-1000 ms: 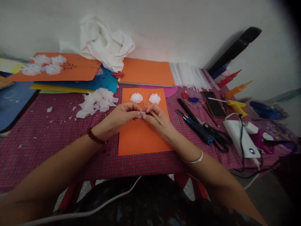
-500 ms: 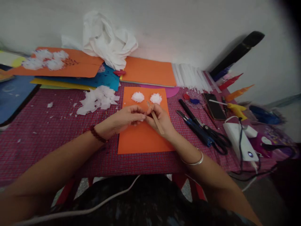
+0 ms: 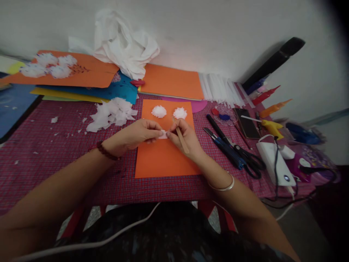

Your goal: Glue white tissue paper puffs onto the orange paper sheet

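Between my fingertips a small piece of white tissue paper is stretched above an orange sheet. My left hand pinches its left side, and my right hand pinches its right side. A flat wooden stick is also tucked in my right hand, slanting across the fingers. Two fluffy white paper tufts, a left one and a right one, sit on the upper part of the sheet. Left of the sheet lies a heap of cut tissue pieces.
A cutter knife and black scissors lie to the right, near a phone, a yellow glue gun and a white power bank with cables. Crumpled white cloth and coloured papers are at the back.
The tissue piece now shows flat between my hands, where it was mostly hidden by the fingers before. My left hand has shifted slightly left. The view has moved a little.
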Tool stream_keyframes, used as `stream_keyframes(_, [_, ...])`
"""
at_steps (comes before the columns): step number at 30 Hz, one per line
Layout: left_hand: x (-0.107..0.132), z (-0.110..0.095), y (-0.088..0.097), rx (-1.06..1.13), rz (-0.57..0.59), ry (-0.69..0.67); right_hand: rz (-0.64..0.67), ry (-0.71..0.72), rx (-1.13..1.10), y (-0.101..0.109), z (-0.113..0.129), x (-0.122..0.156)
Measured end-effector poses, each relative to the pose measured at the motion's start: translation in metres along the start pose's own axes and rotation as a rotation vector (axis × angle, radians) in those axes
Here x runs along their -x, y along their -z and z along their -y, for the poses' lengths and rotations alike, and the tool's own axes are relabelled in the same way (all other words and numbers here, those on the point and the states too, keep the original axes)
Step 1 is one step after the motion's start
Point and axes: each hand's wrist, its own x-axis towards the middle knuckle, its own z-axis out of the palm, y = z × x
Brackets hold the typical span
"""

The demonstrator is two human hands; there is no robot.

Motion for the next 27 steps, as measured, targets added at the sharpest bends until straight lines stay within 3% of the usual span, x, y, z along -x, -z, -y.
stream_keyframes(7, [-0.001, -0.002, 0.004, -0.016, -0.151, -0.04, -0.014, -0.026, -0.009, 0.005, 0.002, -0.001])
stream_keyframes(13, [-0.003, 0.003, -0.012, 0.084, -0.116, -0.12, -0.02, -0.016, -0.03, 0.002, 0.001, -0.001])
stream_keyframes(18, [-0.004, -0.002, -0.012, 0.074, -0.187, -0.123, -0.023, 0.025, -0.04, -0.002, 0.001, -0.002])
stream_keyframes(21, [-0.01, -0.013, 0.002, -0.138, -0.28, -0.182, -0.052, 0.039, -0.035, 0.0, 0.0, -0.004])
stream_keyframes(25, [-0.027, -0.015, 0.027, -0.784, -0.555, -0.399, -0.095, 0.04, -0.063, 0.008, -0.004, -0.007])
stream_keyframes(27, [-0.035, -0.006, 0.034, -0.981, -0.547, -0.413, -0.093, 0.039, -0.108, 0.011, -0.007, -0.008])
